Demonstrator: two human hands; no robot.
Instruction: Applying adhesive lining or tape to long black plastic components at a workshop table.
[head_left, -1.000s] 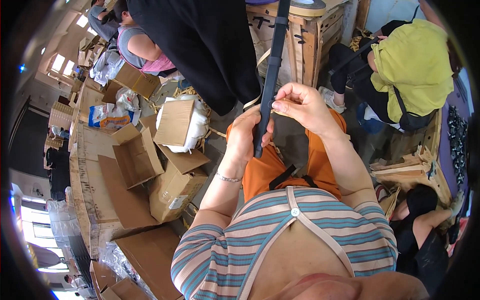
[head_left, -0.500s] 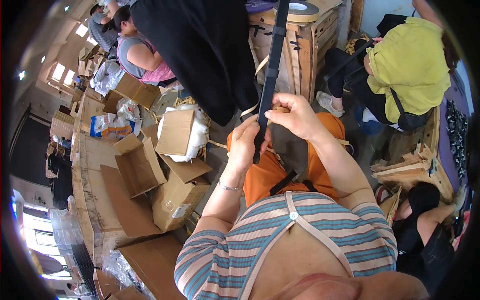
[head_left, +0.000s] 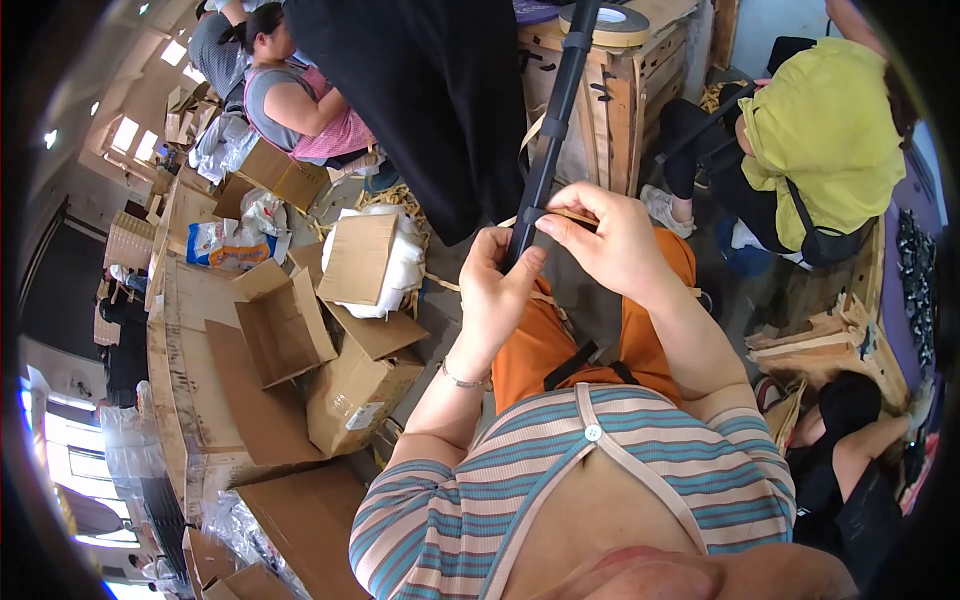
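Black pole (head_left: pixel 556 120) — top cut off by edge.

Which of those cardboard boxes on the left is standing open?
The open box by the wooden edge, flaps spread, hollow inside showing. The box on the white bag and the box nearer the knees look shut.

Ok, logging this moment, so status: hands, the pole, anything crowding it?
Left hand gripping black pole. Right hand pinching tan strip against it. Black cloth hangs beside pole, left.

Grey floor (head_left: pixel 590 290), wooden crate (head_left: pixel 640 90), cardboard boxes (head_left: pixel 290 320); bright windows (head_left: pixel 125 135), perhaps daylight.
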